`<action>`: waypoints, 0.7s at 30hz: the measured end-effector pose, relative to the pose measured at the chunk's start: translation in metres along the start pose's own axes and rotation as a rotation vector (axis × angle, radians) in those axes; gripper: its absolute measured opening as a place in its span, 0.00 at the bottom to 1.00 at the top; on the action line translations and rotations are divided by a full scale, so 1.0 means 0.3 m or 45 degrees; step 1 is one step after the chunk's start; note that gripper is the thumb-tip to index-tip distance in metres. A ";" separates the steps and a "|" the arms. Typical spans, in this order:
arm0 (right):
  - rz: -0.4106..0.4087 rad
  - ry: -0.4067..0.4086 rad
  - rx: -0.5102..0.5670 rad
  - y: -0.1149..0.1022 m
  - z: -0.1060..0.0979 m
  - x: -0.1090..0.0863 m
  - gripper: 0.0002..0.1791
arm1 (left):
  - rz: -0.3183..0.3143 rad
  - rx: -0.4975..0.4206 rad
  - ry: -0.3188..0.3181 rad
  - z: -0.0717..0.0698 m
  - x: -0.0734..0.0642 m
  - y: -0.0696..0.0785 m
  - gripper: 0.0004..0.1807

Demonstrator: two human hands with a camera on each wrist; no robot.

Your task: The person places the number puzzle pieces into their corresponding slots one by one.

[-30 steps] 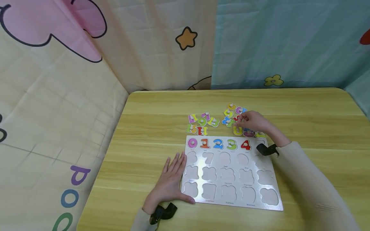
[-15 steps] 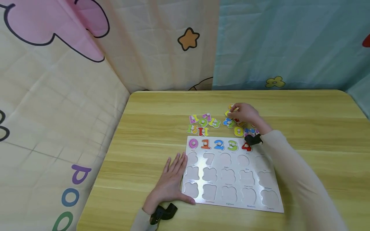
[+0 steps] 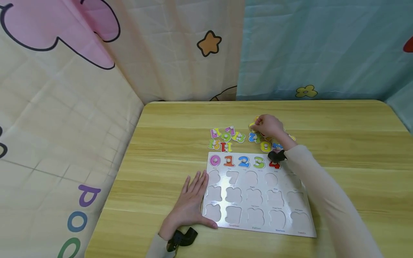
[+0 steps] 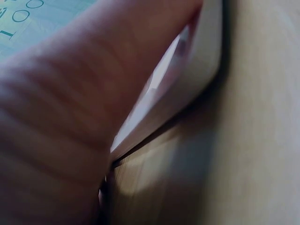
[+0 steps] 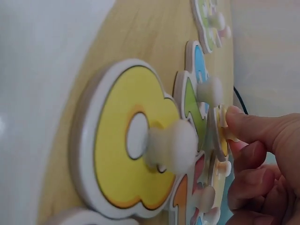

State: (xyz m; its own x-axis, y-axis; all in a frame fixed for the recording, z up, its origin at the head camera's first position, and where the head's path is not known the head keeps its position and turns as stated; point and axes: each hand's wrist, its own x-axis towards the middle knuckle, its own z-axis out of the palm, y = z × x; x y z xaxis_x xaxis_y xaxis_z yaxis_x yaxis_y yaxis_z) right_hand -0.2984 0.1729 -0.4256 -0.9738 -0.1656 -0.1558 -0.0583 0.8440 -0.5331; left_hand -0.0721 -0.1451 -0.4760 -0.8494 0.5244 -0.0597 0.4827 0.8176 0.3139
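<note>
My left hand [image 3: 190, 202] lies flat with fingers spread at the left edge of a white number puzzle board [image 3: 242, 182], the thumb at its near corner. In the left wrist view, skin and the board's edge are close and blurred. Beyond the board, my right hand [image 3: 271, 127] pinches the knob of a yellow number puzzle piece [image 5: 221, 133] between thumb and finger. That piece stays close over the other loose ones. Nearer in the right wrist view sits a bigger-looking yellow piece [image 5: 126, 164] with a white knob. The purple 0 [image 3: 214, 160], 1, 2, 3 and red 4 sit in the board's top row.
Several loose number pieces [image 3: 226, 137] lie left of the right hand, behind the board. Others, such as a blue one [image 3: 252, 137], lie beside and under that hand. Bare recesses [image 3: 255, 216] fill the lower rows. Curtains [image 3: 180, 64] hang behind the wooden table [image 3: 348, 136].
My right hand has moved left and slightly away over the loose pieces, from near the red piece to the yellow one, which it now pinches. The left hand has stayed put.
</note>
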 end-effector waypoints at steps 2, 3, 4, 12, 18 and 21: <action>-0.002 0.025 0.026 0.007 -0.001 -0.008 0.20 | 0.001 -0.006 -0.003 0.001 0.001 0.001 0.81; -0.003 0.036 0.049 0.012 -0.004 -0.015 0.20 | 0.001 -0.009 -0.003 0.001 0.002 0.001 0.81; -0.009 0.045 0.077 0.018 -0.007 -0.023 0.21 | 0.001 -0.014 -0.003 0.002 0.003 0.001 0.81; -0.070 0.009 0.220 0.117 -0.053 -0.153 0.23 | -0.002 -0.012 -0.013 0.005 0.007 0.001 0.81; -0.090 -0.055 0.189 0.212 -0.073 -0.272 0.21 | -0.013 -0.008 -0.018 0.003 0.006 0.000 0.81; -0.099 -0.066 0.170 0.256 -0.076 -0.325 0.20 | -0.015 -0.008 -0.023 0.002 0.006 0.000 0.81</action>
State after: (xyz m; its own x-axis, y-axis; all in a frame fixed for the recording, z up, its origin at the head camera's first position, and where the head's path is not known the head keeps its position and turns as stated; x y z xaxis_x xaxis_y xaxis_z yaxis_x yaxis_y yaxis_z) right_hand -0.2130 0.2656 -0.4324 -0.9547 -0.2570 -0.1503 -0.1002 0.7528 -0.6506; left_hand -0.0735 -0.1441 -0.4767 -0.8511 0.5188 -0.0804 0.4712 0.8224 0.3189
